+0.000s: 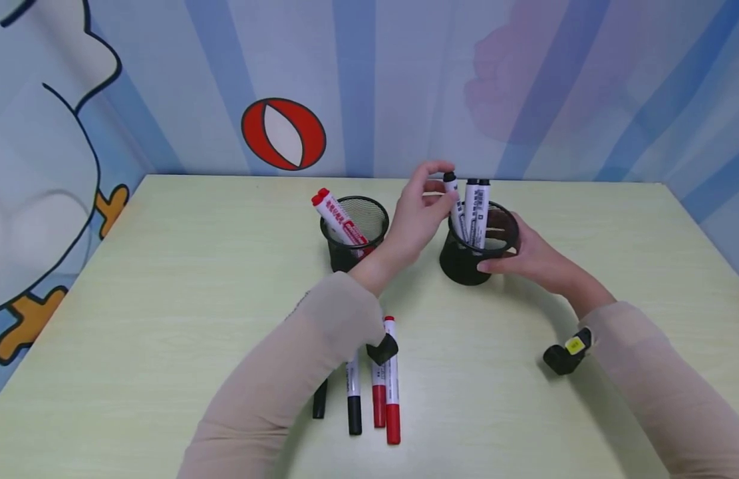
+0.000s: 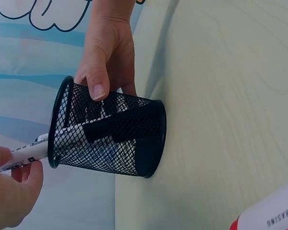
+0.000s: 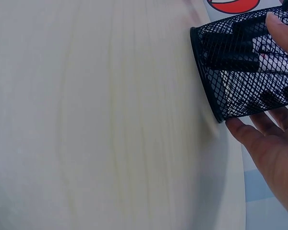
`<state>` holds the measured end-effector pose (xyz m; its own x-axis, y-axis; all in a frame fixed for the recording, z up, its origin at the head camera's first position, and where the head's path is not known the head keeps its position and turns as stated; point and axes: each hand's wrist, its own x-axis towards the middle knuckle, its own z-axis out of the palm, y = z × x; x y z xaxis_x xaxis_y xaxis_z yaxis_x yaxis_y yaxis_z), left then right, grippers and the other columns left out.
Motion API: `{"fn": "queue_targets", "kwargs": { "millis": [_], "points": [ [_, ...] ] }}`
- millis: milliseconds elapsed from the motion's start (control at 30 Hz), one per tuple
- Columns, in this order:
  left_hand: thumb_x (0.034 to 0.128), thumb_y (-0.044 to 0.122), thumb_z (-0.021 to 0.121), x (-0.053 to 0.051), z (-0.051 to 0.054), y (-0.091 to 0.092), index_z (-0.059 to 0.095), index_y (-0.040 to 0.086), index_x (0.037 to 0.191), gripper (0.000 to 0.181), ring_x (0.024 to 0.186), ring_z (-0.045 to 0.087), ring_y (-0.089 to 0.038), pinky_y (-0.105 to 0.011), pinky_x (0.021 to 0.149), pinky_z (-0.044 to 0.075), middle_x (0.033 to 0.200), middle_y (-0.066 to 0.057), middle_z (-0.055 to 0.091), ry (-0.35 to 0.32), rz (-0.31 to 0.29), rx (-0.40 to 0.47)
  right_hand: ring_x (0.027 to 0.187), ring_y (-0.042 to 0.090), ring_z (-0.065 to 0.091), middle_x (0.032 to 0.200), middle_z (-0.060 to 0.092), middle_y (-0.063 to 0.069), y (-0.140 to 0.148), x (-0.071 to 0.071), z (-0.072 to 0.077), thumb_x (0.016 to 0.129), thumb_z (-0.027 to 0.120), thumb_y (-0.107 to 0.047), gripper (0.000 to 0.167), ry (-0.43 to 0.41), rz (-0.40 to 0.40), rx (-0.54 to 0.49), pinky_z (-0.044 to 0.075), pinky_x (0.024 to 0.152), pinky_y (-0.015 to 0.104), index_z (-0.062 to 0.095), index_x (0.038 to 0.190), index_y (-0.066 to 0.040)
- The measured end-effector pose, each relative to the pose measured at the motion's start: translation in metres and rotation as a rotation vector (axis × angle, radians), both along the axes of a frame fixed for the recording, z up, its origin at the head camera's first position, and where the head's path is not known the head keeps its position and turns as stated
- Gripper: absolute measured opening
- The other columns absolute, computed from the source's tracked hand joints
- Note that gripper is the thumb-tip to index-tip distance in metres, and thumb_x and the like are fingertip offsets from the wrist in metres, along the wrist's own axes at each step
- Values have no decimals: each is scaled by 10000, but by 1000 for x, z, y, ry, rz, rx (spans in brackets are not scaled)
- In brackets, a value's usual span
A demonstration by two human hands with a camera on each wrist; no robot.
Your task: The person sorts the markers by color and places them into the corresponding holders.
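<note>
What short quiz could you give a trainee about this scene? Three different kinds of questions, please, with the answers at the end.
1. Which hand pinches a marker whose lower end is inside the right mesh cup: (a) left, (b) right, (c) both?
2. True or false: the markers showing in the left mesh cup have black ends.
3. In the head view, how many red-capped markers show lying on the table?

Key:
1: a. The left hand pinches it, while the right hand holds the cup.
2: False. Their ends are red.
3: Two.
</note>
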<state>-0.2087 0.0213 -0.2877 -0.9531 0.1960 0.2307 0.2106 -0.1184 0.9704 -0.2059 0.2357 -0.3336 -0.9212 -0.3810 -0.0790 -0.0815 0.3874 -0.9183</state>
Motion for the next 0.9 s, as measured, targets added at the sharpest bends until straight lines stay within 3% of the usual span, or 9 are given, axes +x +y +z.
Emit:
{"fn": "queue_targets", "kwargs": {
  "millis": [367,667,900],
  "points": [
    [928,51,550,-1,-7,5,484,126,1273,359,911,566,-221,-270,752,482,1086,-134,550,25,-12,-79,1231,222,374,1394,339,84,-1,0,0,783,719,-36,810,2,-8,-6,415,866,247,220,1418,-99],
    [926,71,561,-2,-10,7,487,124,1258,345,907,584,-194,-239,749,487,1020,-100,572,72,24,-214,1242,242,364,1415,308,86,-1,1,1,793,713,-46,821,-2,-3,-11,425,858,245,200,1432,-107],
    [913,51,573,-2,-10,9,500,89,1235,332,909,580,-199,-226,752,486,1024,-107,576,92,54,-238,1252,262,348,1436,281,103,0,0,-1,807,711,-79,852,-1,15,2,420,882,267,158,1454,-105]
  ]
}}
